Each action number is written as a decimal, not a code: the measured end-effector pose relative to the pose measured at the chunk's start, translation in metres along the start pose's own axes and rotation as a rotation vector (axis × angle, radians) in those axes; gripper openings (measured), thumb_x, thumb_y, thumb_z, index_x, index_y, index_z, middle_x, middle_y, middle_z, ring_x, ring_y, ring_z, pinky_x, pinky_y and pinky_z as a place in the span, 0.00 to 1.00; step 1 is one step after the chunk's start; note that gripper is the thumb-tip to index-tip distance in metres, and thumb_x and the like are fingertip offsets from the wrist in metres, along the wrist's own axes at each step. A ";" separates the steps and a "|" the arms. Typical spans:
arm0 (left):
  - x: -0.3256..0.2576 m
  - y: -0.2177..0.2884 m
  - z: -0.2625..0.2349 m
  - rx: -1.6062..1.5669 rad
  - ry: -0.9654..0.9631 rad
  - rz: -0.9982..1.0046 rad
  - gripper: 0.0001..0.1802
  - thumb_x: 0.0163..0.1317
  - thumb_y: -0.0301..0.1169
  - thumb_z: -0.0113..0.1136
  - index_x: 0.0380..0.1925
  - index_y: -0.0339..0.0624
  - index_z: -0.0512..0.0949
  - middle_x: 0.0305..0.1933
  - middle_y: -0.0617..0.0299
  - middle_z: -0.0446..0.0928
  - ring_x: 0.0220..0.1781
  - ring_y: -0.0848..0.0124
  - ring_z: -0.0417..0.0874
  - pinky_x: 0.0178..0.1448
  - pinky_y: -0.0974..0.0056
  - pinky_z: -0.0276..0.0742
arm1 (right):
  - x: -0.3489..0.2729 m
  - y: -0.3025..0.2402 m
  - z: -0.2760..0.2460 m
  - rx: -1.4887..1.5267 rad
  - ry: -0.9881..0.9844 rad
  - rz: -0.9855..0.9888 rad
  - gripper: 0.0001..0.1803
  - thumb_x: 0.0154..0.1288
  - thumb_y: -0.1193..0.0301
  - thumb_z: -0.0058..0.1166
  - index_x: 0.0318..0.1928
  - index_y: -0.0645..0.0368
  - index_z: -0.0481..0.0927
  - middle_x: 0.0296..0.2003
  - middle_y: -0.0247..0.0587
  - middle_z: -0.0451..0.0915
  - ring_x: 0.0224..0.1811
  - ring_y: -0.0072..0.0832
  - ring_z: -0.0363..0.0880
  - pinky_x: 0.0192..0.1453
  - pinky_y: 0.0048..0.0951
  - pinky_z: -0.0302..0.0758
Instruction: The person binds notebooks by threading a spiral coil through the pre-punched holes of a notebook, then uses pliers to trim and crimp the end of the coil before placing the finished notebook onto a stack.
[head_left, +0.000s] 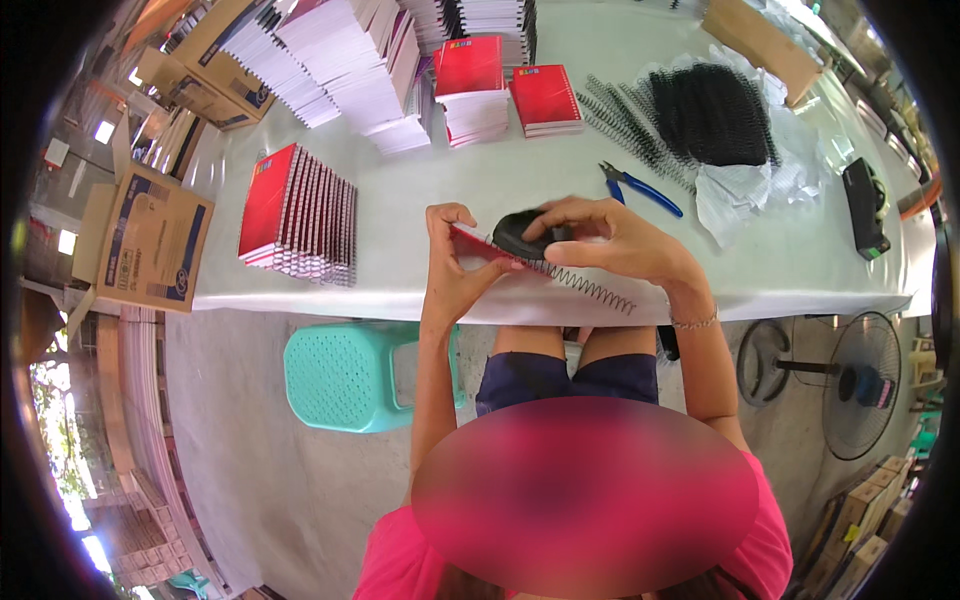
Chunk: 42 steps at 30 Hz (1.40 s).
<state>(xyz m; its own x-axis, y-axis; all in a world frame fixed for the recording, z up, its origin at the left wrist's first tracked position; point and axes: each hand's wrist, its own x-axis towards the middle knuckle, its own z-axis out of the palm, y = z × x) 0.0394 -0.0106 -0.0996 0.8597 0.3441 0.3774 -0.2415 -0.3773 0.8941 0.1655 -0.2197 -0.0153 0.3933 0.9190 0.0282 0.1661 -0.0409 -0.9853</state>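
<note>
Near the table's front edge, my left hand grips a red-covered notebook held edge-on, its thumb close to the bound edge. My right hand is closed round a black rounded handheld tool, pressed against that same edge. A dark spiral wire coil runs from beneath the tool and sticks out to the right, its free end hanging over the table. How far the coil sits in the notebook is hidden by the fingers and the tool. Blue-handled cutting pliers lie just beyond my right hand.
Spiral-bound red notebooks stand piled at the left. Unbound stacks fill the back, beside loose black coils on crumpled wrapping. A black device stands far right. A green stool and a fan flank me.
</note>
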 end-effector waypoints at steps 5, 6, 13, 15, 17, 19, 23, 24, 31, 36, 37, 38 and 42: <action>0.000 -0.001 0.002 -0.153 0.074 -0.067 0.42 0.36 0.30 0.85 0.47 0.45 0.63 0.45 0.65 0.59 0.49 0.70 0.65 0.53 0.67 0.68 | 0.000 -0.019 0.009 -0.002 -0.034 -0.154 0.18 0.61 0.65 0.66 0.49 0.61 0.85 0.50 0.39 0.79 0.48 0.26 0.75 0.54 0.27 0.72; 0.000 -0.002 0.002 -0.142 0.073 -0.064 0.43 0.35 0.31 0.85 0.48 0.45 0.63 0.45 0.65 0.59 0.49 0.71 0.65 0.53 0.67 0.68 | 0.003 -0.019 0.008 -0.147 0.026 -0.113 0.18 0.60 0.64 0.66 0.49 0.60 0.86 0.50 0.40 0.79 0.49 0.26 0.74 0.55 0.28 0.72; 0.002 0.010 0.008 -0.189 0.048 0.031 0.50 0.37 0.21 0.79 0.58 0.49 0.56 0.48 0.64 0.58 0.51 0.73 0.64 0.60 0.68 0.65 | -0.001 -0.013 0.007 -0.038 -0.040 -0.070 0.23 0.58 0.57 0.68 0.50 0.58 0.86 0.54 0.44 0.77 0.57 0.33 0.72 0.62 0.31 0.66; 0.001 0.014 0.008 -0.215 0.073 -0.022 0.50 0.40 0.21 0.79 0.60 0.50 0.55 0.46 0.64 0.59 0.49 0.72 0.64 0.59 0.67 0.65 | 0.002 -0.025 0.005 0.207 -0.184 -0.061 0.22 0.58 0.61 0.68 0.51 0.58 0.85 0.60 0.47 0.75 0.65 0.37 0.70 0.70 0.35 0.62; 0.002 0.010 0.009 -0.238 0.077 -0.014 0.49 0.41 0.21 0.78 0.60 0.50 0.55 0.44 0.65 0.60 0.47 0.73 0.65 0.58 0.68 0.65 | 0.001 -0.032 0.008 -0.101 -0.115 -0.074 0.22 0.58 0.61 0.67 0.51 0.59 0.85 0.60 0.47 0.75 0.63 0.37 0.71 0.70 0.34 0.63; -0.001 0.014 0.014 -0.122 0.064 0.046 0.47 0.44 0.20 0.76 0.60 0.50 0.55 0.43 0.65 0.60 0.46 0.74 0.65 0.56 0.69 0.66 | 0.007 -0.028 0.004 -0.147 -0.027 0.013 0.22 0.58 0.62 0.67 0.50 0.59 0.85 0.59 0.45 0.75 0.63 0.36 0.72 0.70 0.34 0.62; 0.000 0.008 0.010 -0.279 0.048 0.024 0.44 0.48 0.18 0.72 0.60 0.50 0.55 0.43 0.65 0.60 0.45 0.74 0.65 0.56 0.69 0.66 | 0.003 -0.035 0.010 -0.108 -0.145 -0.087 0.21 0.55 0.65 0.68 0.50 0.55 0.86 0.59 0.43 0.75 0.62 0.35 0.71 0.71 0.33 0.62; 0.001 0.006 0.011 -0.352 0.038 0.046 0.44 0.49 0.16 0.70 0.60 0.49 0.54 0.44 0.65 0.61 0.46 0.74 0.66 0.56 0.69 0.67 | 0.001 -0.038 0.010 -0.071 -0.175 -0.099 0.22 0.53 0.65 0.69 0.50 0.55 0.86 0.60 0.43 0.75 0.62 0.35 0.71 0.71 0.33 0.61; -0.002 0.010 0.015 -0.281 0.043 -0.082 0.45 0.50 0.22 0.74 0.62 0.46 0.54 0.53 0.60 0.60 0.53 0.70 0.68 0.61 0.67 0.66 | 0.016 -0.021 -0.002 -0.098 0.034 0.006 0.22 0.59 0.62 0.65 0.52 0.57 0.85 0.56 0.38 0.77 0.50 0.25 0.74 0.54 0.25 0.69; -0.003 0.013 0.008 -0.354 0.007 -0.105 0.32 0.62 0.28 0.66 0.60 0.46 0.58 0.52 0.61 0.61 0.53 0.73 0.67 0.59 0.70 0.66 | 0.017 -0.012 -0.012 0.183 -0.099 0.144 0.20 0.64 0.66 0.59 0.54 0.64 0.82 0.50 0.36 0.78 0.47 0.20 0.74 0.49 0.21 0.72; -0.004 0.018 0.007 -0.434 -0.024 -0.173 0.31 0.63 0.28 0.65 0.60 0.47 0.58 0.52 0.62 0.62 0.52 0.74 0.67 0.59 0.70 0.65 | 0.017 -0.011 -0.012 0.111 -0.081 0.127 0.20 0.65 0.66 0.60 0.53 0.64 0.83 0.50 0.36 0.78 0.46 0.20 0.74 0.49 0.21 0.72; -0.006 0.023 0.004 -0.508 -0.049 -0.241 0.29 0.64 0.28 0.63 0.60 0.47 0.59 0.51 0.63 0.62 0.52 0.75 0.66 0.59 0.70 0.63 | 0.016 -0.015 -0.009 0.042 -0.069 0.107 0.20 0.65 0.66 0.60 0.53 0.63 0.83 0.50 0.37 0.78 0.46 0.20 0.74 0.48 0.21 0.72; -0.006 0.005 0.001 -0.520 -0.025 -0.155 0.23 0.67 0.25 0.58 0.58 0.46 0.61 0.46 0.66 0.66 0.49 0.77 0.67 0.58 0.71 0.63 | 0.011 -0.023 0.000 0.021 -0.112 -0.110 0.23 0.61 0.58 0.65 0.50 0.62 0.85 0.43 0.38 0.83 0.43 0.23 0.77 0.47 0.24 0.74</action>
<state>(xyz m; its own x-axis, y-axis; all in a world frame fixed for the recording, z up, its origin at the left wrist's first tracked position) 0.0334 -0.0156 -0.0981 0.9118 0.3390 0.2317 -0.2967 0.1538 0.9425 0.1661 -0.2081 0.0079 0.2707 0.9554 0.1179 0.1832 0.0690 -0.9806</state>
